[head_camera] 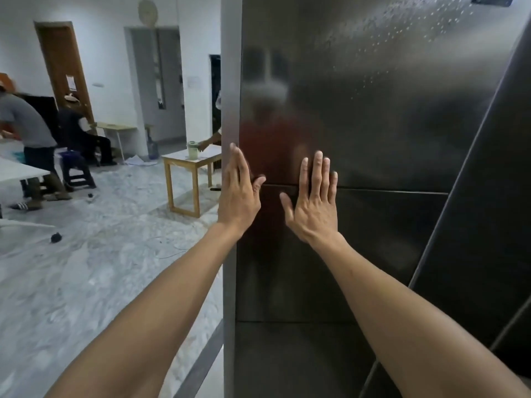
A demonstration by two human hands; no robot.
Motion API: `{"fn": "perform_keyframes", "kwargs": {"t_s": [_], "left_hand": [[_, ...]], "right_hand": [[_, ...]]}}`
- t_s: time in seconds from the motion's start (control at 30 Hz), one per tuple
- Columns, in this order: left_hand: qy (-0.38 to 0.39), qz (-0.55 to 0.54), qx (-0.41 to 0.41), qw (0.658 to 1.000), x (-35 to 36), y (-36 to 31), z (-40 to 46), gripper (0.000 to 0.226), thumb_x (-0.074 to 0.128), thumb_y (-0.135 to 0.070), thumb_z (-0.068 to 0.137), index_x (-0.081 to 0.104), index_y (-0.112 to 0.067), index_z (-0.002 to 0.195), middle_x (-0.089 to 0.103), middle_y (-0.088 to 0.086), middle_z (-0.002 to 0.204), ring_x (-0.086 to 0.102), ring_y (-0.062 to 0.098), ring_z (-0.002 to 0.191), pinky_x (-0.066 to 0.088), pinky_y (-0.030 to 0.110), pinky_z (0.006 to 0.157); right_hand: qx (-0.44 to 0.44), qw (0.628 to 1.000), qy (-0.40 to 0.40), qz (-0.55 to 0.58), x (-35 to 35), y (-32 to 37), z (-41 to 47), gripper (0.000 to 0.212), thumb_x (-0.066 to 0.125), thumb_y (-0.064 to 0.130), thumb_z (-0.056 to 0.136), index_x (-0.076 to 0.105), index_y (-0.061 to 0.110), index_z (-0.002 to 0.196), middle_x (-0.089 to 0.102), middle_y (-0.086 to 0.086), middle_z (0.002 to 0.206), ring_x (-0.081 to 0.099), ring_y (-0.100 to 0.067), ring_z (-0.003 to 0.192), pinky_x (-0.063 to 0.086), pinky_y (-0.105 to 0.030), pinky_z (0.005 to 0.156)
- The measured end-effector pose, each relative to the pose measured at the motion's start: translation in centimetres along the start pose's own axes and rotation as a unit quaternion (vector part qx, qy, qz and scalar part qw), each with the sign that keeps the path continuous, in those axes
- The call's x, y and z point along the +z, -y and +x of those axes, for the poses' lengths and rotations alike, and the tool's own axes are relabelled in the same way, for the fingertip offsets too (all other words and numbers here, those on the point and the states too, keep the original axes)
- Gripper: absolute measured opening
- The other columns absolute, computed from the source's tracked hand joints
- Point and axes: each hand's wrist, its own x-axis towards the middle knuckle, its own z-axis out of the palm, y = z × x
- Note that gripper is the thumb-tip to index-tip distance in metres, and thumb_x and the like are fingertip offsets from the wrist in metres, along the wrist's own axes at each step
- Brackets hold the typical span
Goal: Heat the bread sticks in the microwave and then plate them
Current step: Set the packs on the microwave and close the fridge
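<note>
Both forearms reach forward. Left hand (pixel 240 193) and right hand (pixel 313 205) lie flat, fingers straight, on a dark steel fridge door (pixel 373 110); neither grip holds anything. Bread sticks, microwave not visible. Far left: wooden table (pixel 186 163), people.

Two bare hands (pixel 240 196) (pixel 314 202), one steel refrigerator (pixel 373 110), one wooden bench (pixel 189 165), two doors (pixel 64 70) (pixel 156 79), one wall clock (pixel 148 12).

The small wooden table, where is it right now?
In the head view, the wooden table stands on the marble floor left of the steel door, just beyond the left hand.
</note>
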Motion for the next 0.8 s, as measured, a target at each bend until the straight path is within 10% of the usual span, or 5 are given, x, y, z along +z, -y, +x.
{"fn": "perform_keyframes", "kwargs": {"t_s": [0.1, 0.23, 0.57, 0.8], "left_hand": [[0.008, -0.023, -0.003, 1.0, 0.8, 1.1, 1.2, 0.078, 0.042, -0.042, 0.102, 0.003, 0.001, 0.153, 0.008, 0.017, 0.162, 0.028, 0.032, 0.145, 0.047, 0.044, 0.105], [0.038, -0.078, -0.012, 0.996, 2.5, 2.7, 2.9, 0.079, 0.045, -0.04, 0.101, 0.0, -0.004, 0.155, 0.007, 0.012, 0.163, 0.019, 0.028, 0.148, 0.027, 0.031, 0.112], [0.048, -0.183, -0.021, 0.982, 9.0, 6.5, 8.1, 0.083, 0.055, -0.029, 0.098, -0.003, -0.018, 0.156, 0.043, 0.017, 0.144, 0.047, 0.03, 0.13, 0.04, 0.04, 0.109], [0.068, -0.251, 0.012, 0.965, 15.7, 9.5, 12.2, 0.082, 0.055, -0.03, 0.098, -0.001, -0.018, 0.156, 0.055, 0.018, 0.115, 0.053, 0.014, 0.099, 0.04, 0.022, 0.087]], "right_hand": [[0.008, 1.0, 0.0, -0.019, 0.9, 0.1, 1.2, 0.086, 0.034, 0.056, 0.1, -0.005, 0.007, 0.159, -0.015, -0.018, 0.164, -0.014, -0.034, 0.152, 0.002, -0.054, 0.123], [0.022, 0.999, 0.004, -0.049, 2.8, 0.2, 2.4, 0.086, 0.035, 0.056, 0.1, -0.006, 0.009, 0.159, -0.014, -0.018, 0.164, -0.013, -0.034, 0.152, 0.002, -0.053, 0.123], [0.051, 0.993, 0.013, -0.103, 8.2, -0.8, 6.6, 0.084, 0.032, 0.055, 0.101, -0.009, 0.008, 0.158, -0.021, -0.017, 0.163, -0.021, -0.033, 0.15, -0.004, -0.053, 0.122], [0.075, 0.981, -0.037, -0.177, 13.4, -2.6, 9.9, 0.082, 0.036, 0.054, 0.101, 0.003, 0.006, 0.159, -0.009, -0.02, 0.164, -0.013, -0.035, 0.151, -0.002, -0.053, 0.122]]}}
